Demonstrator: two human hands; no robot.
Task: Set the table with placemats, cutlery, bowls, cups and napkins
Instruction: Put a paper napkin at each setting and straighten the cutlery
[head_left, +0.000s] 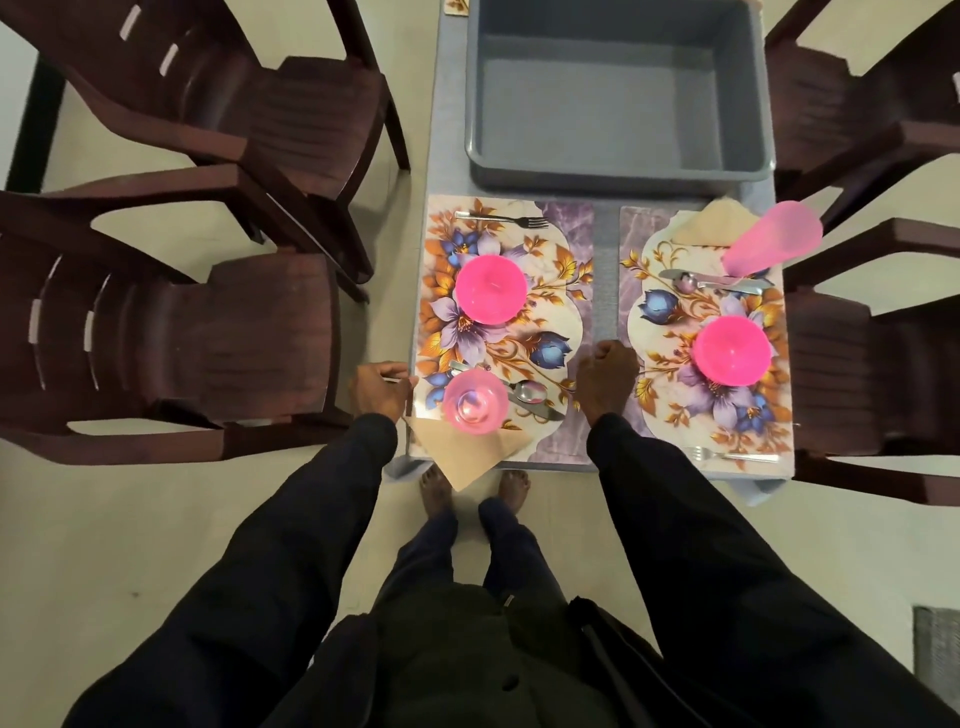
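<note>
While the left hand (382, 389) curls at the near-left corner of the left placemat (550, 306), the right hand (605, 379) sits fisted at that mat's right edge. Grip or mere touch? Cannot tell for either. On the mat, a pink bowl (491, 289) sits mid-way and a pink cup (475, 402) nearer, against a beige napkin (457, 452) overhanging the desk (605, 270) edge. A spoon (530, 391) lies beside the cup, a fork (504, 218) at the far end.
</note>
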